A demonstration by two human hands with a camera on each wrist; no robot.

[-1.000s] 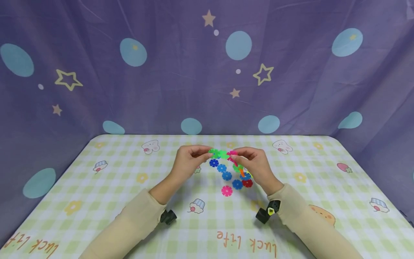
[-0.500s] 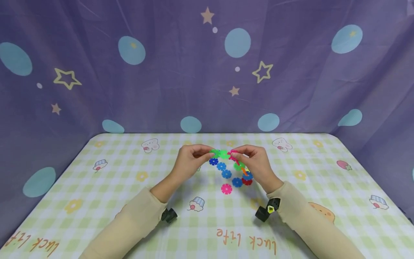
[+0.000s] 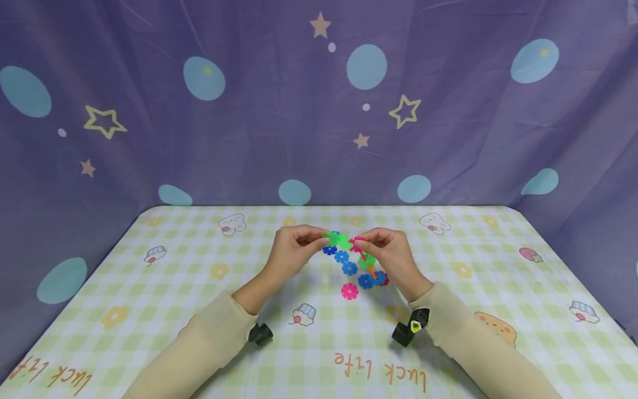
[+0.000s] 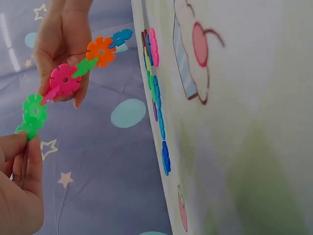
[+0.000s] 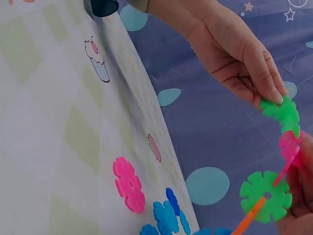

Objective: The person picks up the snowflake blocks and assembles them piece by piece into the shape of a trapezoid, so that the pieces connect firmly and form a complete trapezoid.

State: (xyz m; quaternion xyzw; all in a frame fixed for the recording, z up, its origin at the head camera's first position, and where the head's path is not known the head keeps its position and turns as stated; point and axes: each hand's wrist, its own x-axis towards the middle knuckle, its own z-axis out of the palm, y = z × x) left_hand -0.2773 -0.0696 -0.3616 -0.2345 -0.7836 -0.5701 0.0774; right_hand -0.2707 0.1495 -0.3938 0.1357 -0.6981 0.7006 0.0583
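Both hands hold a chain of interlocking plastic snowflake discs above the table. My left hand [image 3: 294, 249] pinches the green disc [image 4: 30, 128] at one end between thumb and fingertips. Another green disc [image 4: 35, 108] joins it, then pink ones. My right hand [image 3: 394, 255] pinches the chain at a pink disc [image 5: 289, 146]. Beyond that hand the chain slants down through a pink disc [image 4: 65, 79], a green disc [image 5: 266, 196] and an orange disc [image 4: 101, 51] to a blue disc [image 4: 121, 36] at its far end.
Loose discs lie on the checked tablecloth [image 3: 209, 332] under the chain: a pink disc [image 3: 349, 291] nearest the body, several blue discs [image 3: 349, 268], a dark blue disc [image 3: 329, 250] and a partly hidden red disc [image 3: 386, 279]. A purple curtain [image 3: 249, 138] hangs behind the table.
My right hand has shifted slightly down and left. The chain's hanging end has swung a little toward the body and left, and the green discs tilt more. Both hands keep their pinch.
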